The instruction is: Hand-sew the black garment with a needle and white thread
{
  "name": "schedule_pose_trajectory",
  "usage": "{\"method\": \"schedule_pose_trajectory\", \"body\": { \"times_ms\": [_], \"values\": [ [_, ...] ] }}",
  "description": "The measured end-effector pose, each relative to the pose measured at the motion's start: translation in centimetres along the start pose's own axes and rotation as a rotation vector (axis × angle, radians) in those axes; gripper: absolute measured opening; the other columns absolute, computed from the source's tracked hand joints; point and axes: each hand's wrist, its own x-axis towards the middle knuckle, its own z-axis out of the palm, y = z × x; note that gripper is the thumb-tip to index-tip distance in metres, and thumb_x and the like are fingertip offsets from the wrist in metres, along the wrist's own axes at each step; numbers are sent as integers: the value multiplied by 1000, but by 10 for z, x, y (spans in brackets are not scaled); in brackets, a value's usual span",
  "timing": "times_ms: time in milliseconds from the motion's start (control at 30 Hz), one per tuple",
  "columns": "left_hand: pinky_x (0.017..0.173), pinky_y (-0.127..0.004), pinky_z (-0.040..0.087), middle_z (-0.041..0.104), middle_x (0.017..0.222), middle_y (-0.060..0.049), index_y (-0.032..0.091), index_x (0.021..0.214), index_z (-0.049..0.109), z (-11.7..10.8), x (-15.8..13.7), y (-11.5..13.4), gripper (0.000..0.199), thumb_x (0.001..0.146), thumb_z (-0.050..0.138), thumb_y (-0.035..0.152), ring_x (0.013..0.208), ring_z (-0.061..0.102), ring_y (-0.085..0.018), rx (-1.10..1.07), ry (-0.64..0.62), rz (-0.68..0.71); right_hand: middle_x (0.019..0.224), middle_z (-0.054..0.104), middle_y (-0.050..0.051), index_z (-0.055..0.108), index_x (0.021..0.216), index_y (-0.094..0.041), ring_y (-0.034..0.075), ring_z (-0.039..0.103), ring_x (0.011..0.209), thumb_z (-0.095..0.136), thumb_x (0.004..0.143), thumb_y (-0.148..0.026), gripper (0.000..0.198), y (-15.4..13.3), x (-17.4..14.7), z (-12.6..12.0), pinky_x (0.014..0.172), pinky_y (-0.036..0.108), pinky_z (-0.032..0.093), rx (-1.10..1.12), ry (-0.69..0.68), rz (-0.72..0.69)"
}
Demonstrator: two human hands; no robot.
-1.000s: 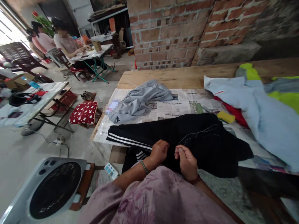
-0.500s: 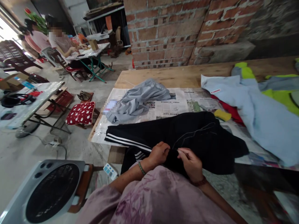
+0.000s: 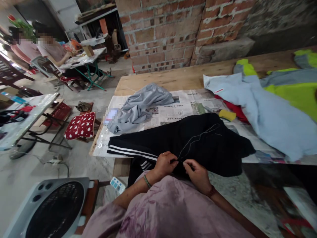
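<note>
Black garment (image 3: 210, 148) drapes over the tabletop's (image 3: 138, 82) near edge, probably soft and floppy, best pinched at the gathered fold! Left hand (image 3: 165, 163) grips cloth there; right hand (image 3: 199, 175) pinches close by, on what, I can't tell.

A crumpled gray garment (image 3: 141, 106) lies on spread newspaper (image 3: 184, 105).

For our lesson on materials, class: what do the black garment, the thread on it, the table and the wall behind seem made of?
Black garment: matt cloth, cotton or synthetic unclear; it lies limp, without shine.
Thread: thin, pale fibre, type unclear; it curves loosely.
Table: probably wood, dull; its light brown top looks streaked.
Wall: rough brick; reddish blocks between greyish joints.
</note>
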Motion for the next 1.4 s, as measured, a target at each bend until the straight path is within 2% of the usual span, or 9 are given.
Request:
{"method": "schedule_pose_trajectory", "body": {
  "times_ms": [200, 267, 367, 433, 667, 933, 1200, 1400],
  "values": [
    [69, -22, 46, 63, 75, -2, 19, 78, 67, 2, 4, 2, 10, 71, 62, 15, 71, 58, -12, -25, 28, 20, 79, 66, 3, 64, 81, -20, 15, 59, 71, 49, 77, -34, 21, -6, 7, 3, 67, 26, 46, 38, -78, -64],
    [70, -23, 46, 64, 76, -2, 19, 80, 67, -1, 4, 1, 12, 71, 61, 15, 72, 59, -12, -16, 27, 21, 73, 65, 3, 65, 82, -20, 14, 57, 64, 49, 77, -36, 23, -7, 7, 3, 59, 24, 45, 94, -106, 2],
    [73, -25, 46, 67, 78, -2, 20, 82, 68, -6, 2, -3, 18, 73, 56, 10, 76, 60, -13, 2, 28, -2, 59, 58, 0, 63, 84, -19, 10, 47, 46, 49, 77, -40, 26, -5, 6, 4, 44, 21, 38, 177, -154, 150],
    [73, -25, 46, 67, 80, -2, 20, 83, 68, -8, 0, -7, 21, 74, 53, 8, 77, 61, -13, 18, 38, -26, 57, 54, -2, 62, 85, -19, 8, 43, 43, 49, 76, -41, 27, -3, 5, 4, 41, 20, 34, 209, -172, 198],
    [73, -25, 44, 67, 77, -2, 22, 82, 69, -13, -1, -2, 12, 72, 62, 22, 76, 61, -14, 26, -2, -21, 56, 51, -1, 63, 87, -19, 9, 43, 48, 50, 76, -41, 28, -2, 4, 4, 42, 19, 33, 266, -166, 201],
    [74, -29, 40, 67, 85, -1, 24, 86, 67, -5, 0, 1, 18, 68, 63, 20, 81, 60, -16, 175, -12, 2, 56, 50, -3, 61, 85, -19, 9, 41, 48, 49, 75, -40, 27, -4, 5, 4, 43, 20, 32, 231, -194, 232],
    [73, -30, 36, 66, 79, -3, 22, 81, 65, -1, 3, 6, 13, 79, 52, 19, 78, 57, -15, 265, -41, 35, 50, 44, -4, 57, 70, -20, 9, 37, 45, 49, 75, -44, 26, -12, 8, 4, 44, 21, 31, 227, -195, 264],
    [75, -33, 33, 64, 81, -5, 19, 81, 62, 0, 4, 5, 17, 83, 47, 24, 80, 55, -17, 387, -24, 143, 48, 42, -5, 55, 68, -20, 9, 38, 46, 47, 76, -45, 27, -7, 10, 6, 44, 20, 31, 201, -187, 212]
  ]
}}
